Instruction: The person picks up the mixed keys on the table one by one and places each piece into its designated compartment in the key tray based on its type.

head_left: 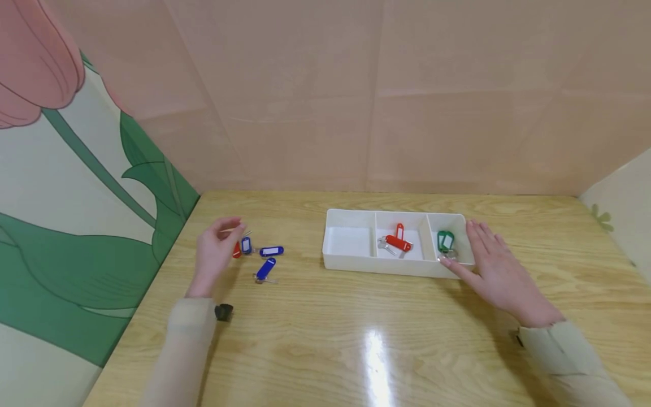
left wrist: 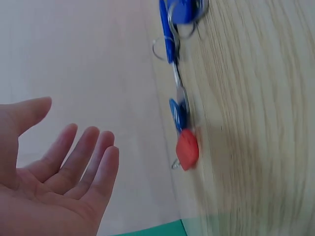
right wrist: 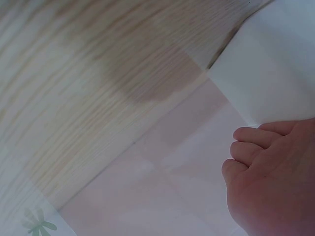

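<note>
In the head view my left hand [head_left: 216, 254] hovers with bent, relaxed fingers beside a red key tag [head_left: 236, 250], which it partly covers. Nothing is between its thumb and fingers in the left wrist view, where the red tag [left wrist: 187, 149] lies apart from the fingertips. Close by are three blue key tags with keys: one near the red tag [head_left: 246, 245], another lying sideways [head_left: 272, 251], a third slanted [head_left: 265, 269]. My right hand [head_left: 500, 271] rests at the right end of a white three-section box [head_left: 381, 265], straight fingers along its end wall, thumb at the front rim.
Red key tags [head_left: 398, 243] with keys lie in the box's middle section. Green key tags [head_left: 446, 241] fill part of the right section; the left section's white floor [head_left: 350, 241] shows. Behind the wooden table [head_left: 305, 328] rises a pinkish wall covering [head_left: 376, 113].
</note>
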Action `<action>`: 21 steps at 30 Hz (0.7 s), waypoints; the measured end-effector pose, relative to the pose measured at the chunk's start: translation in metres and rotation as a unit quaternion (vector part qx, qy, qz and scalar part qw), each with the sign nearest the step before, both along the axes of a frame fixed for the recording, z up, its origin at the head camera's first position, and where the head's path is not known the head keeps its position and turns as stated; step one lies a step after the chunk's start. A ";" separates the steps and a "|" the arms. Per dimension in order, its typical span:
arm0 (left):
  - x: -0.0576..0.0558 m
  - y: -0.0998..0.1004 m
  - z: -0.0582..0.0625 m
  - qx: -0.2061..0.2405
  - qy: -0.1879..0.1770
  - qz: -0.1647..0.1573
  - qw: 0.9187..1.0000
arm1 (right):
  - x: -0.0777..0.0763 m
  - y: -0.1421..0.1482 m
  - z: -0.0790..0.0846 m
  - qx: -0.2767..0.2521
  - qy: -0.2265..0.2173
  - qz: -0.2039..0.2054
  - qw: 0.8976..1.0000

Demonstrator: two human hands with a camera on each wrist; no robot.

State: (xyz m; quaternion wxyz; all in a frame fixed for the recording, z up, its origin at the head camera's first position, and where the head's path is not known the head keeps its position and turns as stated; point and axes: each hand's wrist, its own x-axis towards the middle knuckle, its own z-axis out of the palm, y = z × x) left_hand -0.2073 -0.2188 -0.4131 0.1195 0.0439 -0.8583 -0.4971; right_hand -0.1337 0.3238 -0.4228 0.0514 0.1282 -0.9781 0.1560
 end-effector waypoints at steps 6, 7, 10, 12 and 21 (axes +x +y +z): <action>-0.004 -0.009 -0.002 -0.015 -0.001 0.009 1.000 | 0.000 0.000 -0.001 0.001 0.002 0.003 1.000; -0.004 -0.010 -0.002 -0.018 -0.004 0.011 1.000 | 0.000 0.000 -0.001 0.000 0.002 0.003 1.000; -0.006 -0.013 -0.004 -0.023 -0.014 0.020 0.999 | 0.000 0.001 -0.001 0.000 0.002 0.003 1.000; -0.007 -0.014 -0.005 -0.028 -0.021 0.027 0.999 | 0.000 0.001 -0.001 0.001 0.001 0.003 1.000; -0.008 -0.017 -0.007 -0.036 -0.078 0.063 0.994 | -0.001 0.000 0.000 -0.001 -0.004 0.003 1.000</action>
